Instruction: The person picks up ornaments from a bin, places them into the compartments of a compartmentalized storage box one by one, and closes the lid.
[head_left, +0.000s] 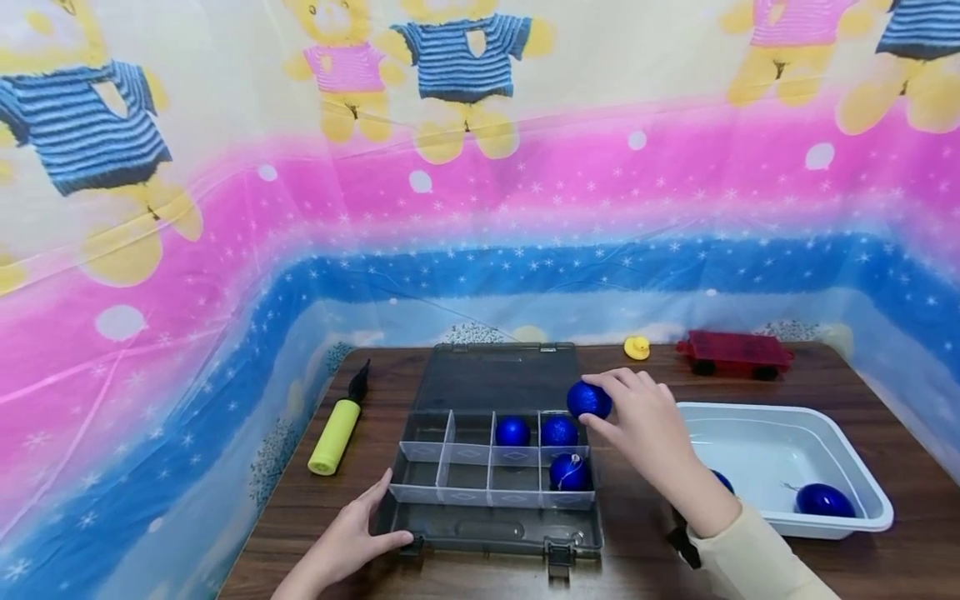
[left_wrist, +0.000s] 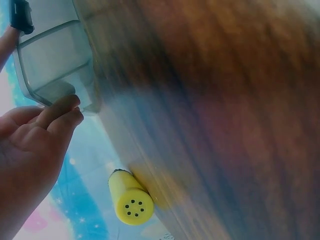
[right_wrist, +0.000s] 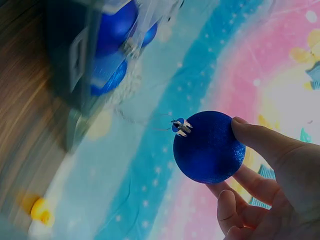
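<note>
My right hand (head_left: 643, 417) pinches a blue Christmas bauble (head_left: 588, 401) between thumb and fingers, just right of the divided box's back compartments. In the right wrist view the bauble (right_wrist: 210, 147) shows a silver cap and a thread loop. The dark translucent organizer box (head_left: 487, 521) lies with its lid (head_left: 498, 379) swung back. Three blue baubles sit in it: two in the back row (head_left: 513, 432) and one at the front right (head_left: 570, 472). My left hand (head_left: 352, 533) rests at the box's front left corner, thumb on the front edge, fingers along the side.
A white basin (head_left: 757, 433) at the right holds blue baubles (head_left: 825, 501), one partly hidden by my right forearm. Behind stand a yellow rubber duck (head_left: 637, 347) and a red toy cart (head_left: 735, 354). A yellow-green hand pump (head_left: 334, 437) lies at the left.
</note>
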